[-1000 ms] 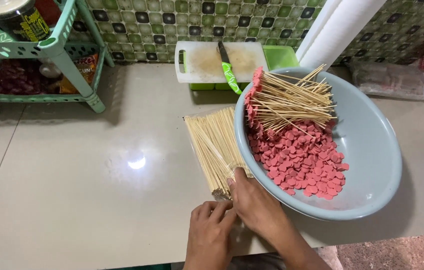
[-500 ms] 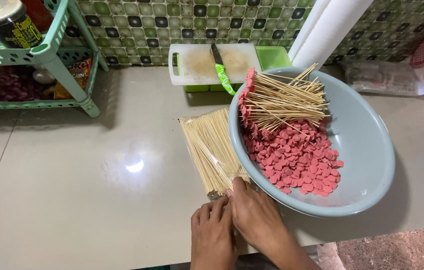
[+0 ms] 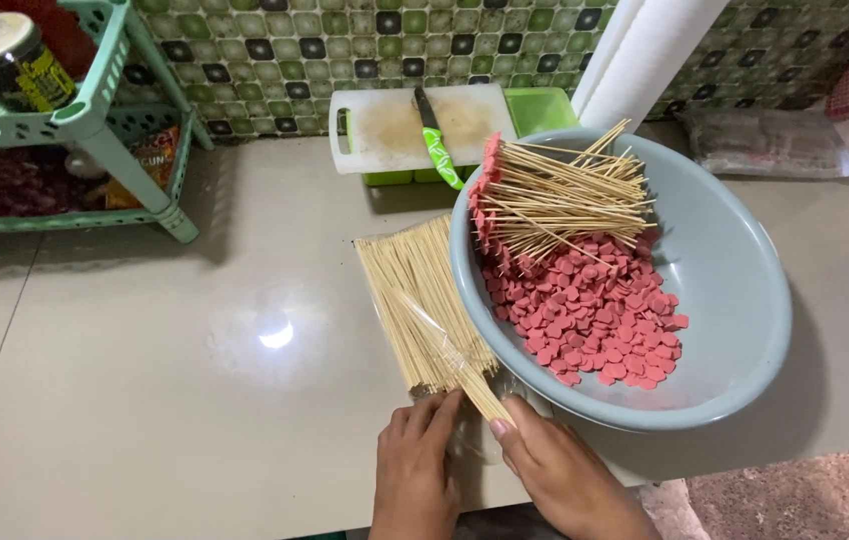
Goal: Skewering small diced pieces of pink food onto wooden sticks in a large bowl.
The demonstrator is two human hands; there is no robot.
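Hands (image 3: 485,470) cropped, skewer pack (image 3: 425,305) end covered

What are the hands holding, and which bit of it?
The right hand pinches the near tips of a few bamboo skewers pulled from the pack of skewers. The left hand presses on the pack's open near end.

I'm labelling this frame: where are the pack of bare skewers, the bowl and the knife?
Pack of bare skewers (image 3: 415,300), head view, middle of the bundle.
Bowl (image 3: 735,290), head view, bare inner wall.
Knife (image 3: 442,158), head view, green handle.
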